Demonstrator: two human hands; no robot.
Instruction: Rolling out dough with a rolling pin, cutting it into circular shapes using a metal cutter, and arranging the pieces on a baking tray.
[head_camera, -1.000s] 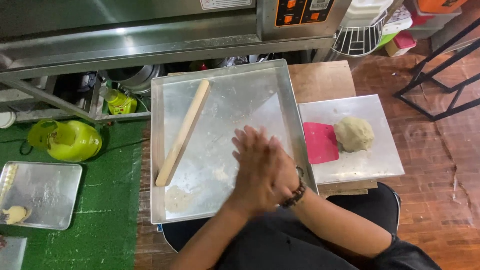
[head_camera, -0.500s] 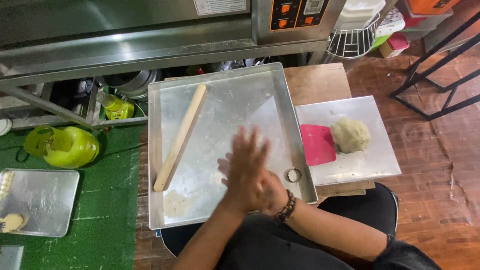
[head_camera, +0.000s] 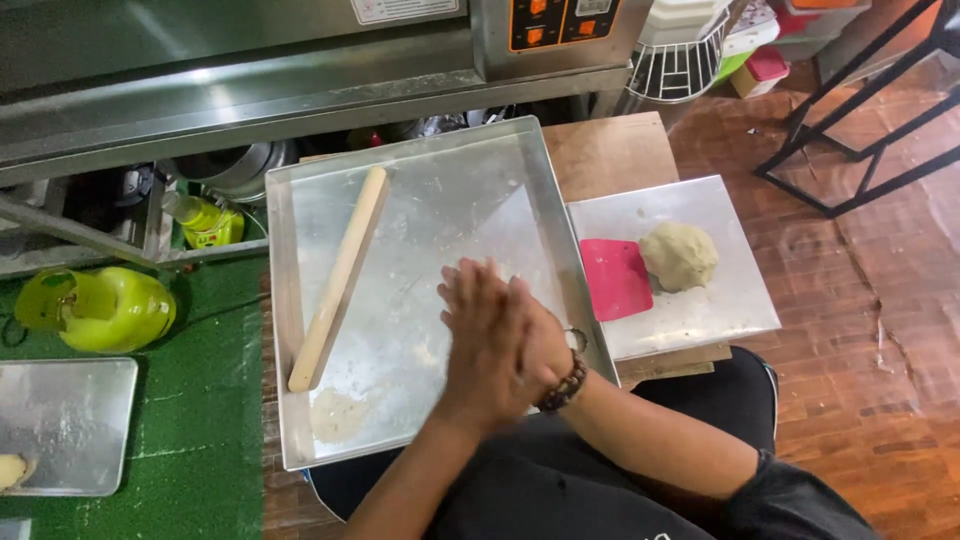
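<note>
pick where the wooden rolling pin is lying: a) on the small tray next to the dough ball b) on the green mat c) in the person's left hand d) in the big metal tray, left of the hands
D: the rolling pin lies slantwise inside the big metal tray, left of the pressed-together hands, and nothing holds it.

Hands (head_camera: 500, 345) are pressing palm to palm, fingers flat, hovering over the metal tray's (head_camera: 300, 200) near right corner.
</note>
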